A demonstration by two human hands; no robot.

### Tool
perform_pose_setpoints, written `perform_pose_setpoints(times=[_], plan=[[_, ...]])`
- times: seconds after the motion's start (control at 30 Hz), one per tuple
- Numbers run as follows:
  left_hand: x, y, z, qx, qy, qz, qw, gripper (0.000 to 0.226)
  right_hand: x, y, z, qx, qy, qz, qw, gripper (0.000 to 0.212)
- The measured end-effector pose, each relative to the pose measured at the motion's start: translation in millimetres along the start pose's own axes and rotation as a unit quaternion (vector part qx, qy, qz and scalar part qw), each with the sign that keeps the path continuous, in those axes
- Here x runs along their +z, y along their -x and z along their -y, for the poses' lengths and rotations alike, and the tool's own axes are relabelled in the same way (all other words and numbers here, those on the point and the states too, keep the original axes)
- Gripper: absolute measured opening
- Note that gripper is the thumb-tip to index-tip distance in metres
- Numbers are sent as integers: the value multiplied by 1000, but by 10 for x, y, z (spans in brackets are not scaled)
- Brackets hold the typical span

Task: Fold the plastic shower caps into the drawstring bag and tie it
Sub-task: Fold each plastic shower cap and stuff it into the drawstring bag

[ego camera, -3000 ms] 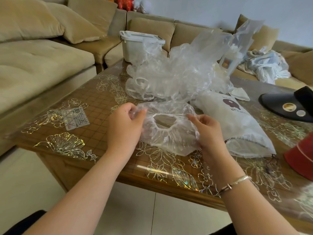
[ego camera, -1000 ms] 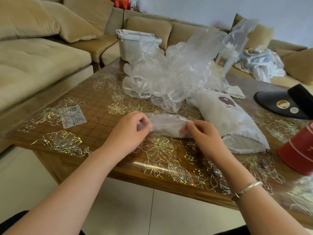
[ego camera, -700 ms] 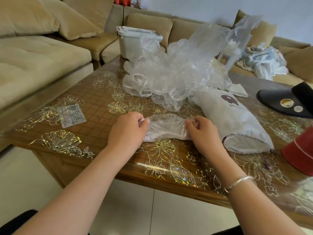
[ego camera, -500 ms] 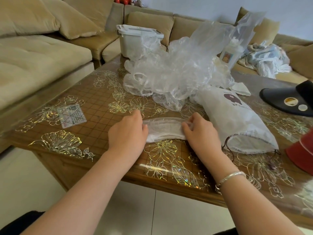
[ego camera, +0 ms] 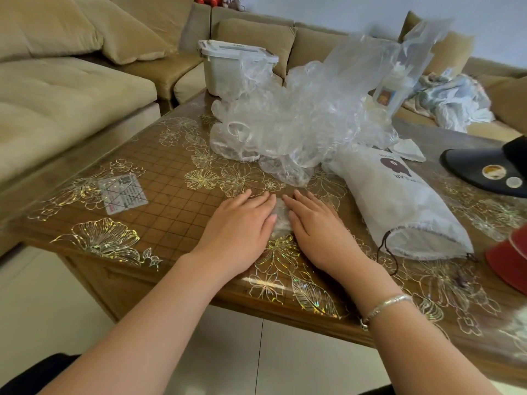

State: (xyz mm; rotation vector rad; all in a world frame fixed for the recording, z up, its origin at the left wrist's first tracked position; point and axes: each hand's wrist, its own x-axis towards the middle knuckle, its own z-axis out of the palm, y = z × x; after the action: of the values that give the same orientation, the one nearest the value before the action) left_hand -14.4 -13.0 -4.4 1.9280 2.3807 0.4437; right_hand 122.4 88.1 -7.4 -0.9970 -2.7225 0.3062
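Plastic, folded small, the cap (ego camera: 281,216) lies on the desk (ego camera: 176,201) between both palms, mostly hidden. Press the air out toward the fold before lifting it to the bag (ego camera: 399,206) just beside. Left hand (ego camera: 242,226) and right hand (ego camera: 316,229) lie flat, fingers straight, seemingly gripping nothing.

We are looking at a brown table (ego camera: 171,195) with shiny gold flowers — a small card (ego camera: 123,190) is lying on it. A white box (ego camera: 231,70) is sitting at the far edge, a tan sofa (ego camera: 71,89) behind.
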Motion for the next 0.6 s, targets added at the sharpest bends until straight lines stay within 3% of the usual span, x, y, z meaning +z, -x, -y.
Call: perform_pose_setpoints(times=[0.4,0.6], plan=[[-3,-25,26,-21,7,67,998,54,-30,4,-7,12,15,59,998,50],[-103,-33,11,-51,160,7,986,52,-148,70,35,77,-57,-20,995,58]])
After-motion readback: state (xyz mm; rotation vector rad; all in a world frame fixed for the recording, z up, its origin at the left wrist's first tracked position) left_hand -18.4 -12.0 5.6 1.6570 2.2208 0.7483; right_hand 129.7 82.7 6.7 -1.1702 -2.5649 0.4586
